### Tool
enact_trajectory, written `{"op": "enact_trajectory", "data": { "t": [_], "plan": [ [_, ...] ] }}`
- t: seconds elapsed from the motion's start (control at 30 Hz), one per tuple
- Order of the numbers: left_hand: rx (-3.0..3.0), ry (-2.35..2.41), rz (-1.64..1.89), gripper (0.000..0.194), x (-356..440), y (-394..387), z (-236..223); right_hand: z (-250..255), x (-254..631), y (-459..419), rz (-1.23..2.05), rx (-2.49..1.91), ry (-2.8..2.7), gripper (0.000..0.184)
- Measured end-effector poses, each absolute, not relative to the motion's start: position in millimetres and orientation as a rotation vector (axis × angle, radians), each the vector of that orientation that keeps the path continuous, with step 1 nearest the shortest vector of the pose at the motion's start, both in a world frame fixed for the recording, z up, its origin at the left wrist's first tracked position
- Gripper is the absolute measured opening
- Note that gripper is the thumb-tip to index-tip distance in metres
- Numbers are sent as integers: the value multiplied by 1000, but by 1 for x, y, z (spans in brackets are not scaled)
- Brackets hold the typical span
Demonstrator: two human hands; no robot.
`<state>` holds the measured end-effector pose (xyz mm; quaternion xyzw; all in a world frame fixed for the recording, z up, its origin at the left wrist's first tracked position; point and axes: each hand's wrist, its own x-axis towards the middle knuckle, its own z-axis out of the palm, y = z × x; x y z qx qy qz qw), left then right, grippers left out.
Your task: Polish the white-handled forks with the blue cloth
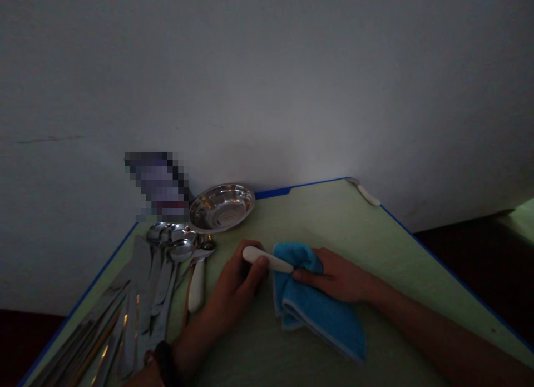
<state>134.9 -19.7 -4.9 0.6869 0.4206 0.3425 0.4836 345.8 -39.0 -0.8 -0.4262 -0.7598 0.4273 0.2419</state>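
Note:
My left hand (240, 287) grips a white-handled piece of cutlery (267, 259) by its handle, thumb on top. Its other end disappears into a folded blue cloth (323, 320), so I cannot tell whether it is a spoon or a fork. My right hand (337, 273) is closed on the cloth, pinching it around the hidden end, with the loose part draping down over the table. Just left of my left hand lies another white-handled utensil (196, 287), beside a heap of metal spoons (182, 249) and other long metal cutlery (137, 314).
A shallow steel bowl (223, 209) stands at the back of the pale green table (325, 214), against the wall. Behind the spoons leans a pixelated, phone-like object (161, 184). One more white-handled utensil (367, 195) lies at the far right corner. Blue trim edges the table.

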Motion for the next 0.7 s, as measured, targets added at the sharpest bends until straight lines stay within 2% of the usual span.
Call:
{"op": "enact_trajectory", "data": {
  "t": [0.1, 0.23, 0.4, 0.5, 0.7],
  "plan": [
    [1643, 1099, 828, 23, 137, -21, -4, 0, 349, -38, 1329, -1110, -2021, 29],
    [1579, 1169, 858, 26, 141, -21, -3, 0, 350, -39, 1458, -1103, -1958, 45],
    [1395, 1212, 1027, 28, 144, -20, -2, -7, 340, -31, 1204, -1159, -1842, 31],
    [1315, 1235, 1107, 26, 142, -17, 1, -15, 334, -11, 1120, -1279, -1502, 32],
    [1643, 1154, 751, 30, 135, -18, 5, -21, 330, 15, 1222, -1221, -1015, 35]
  ]
}}
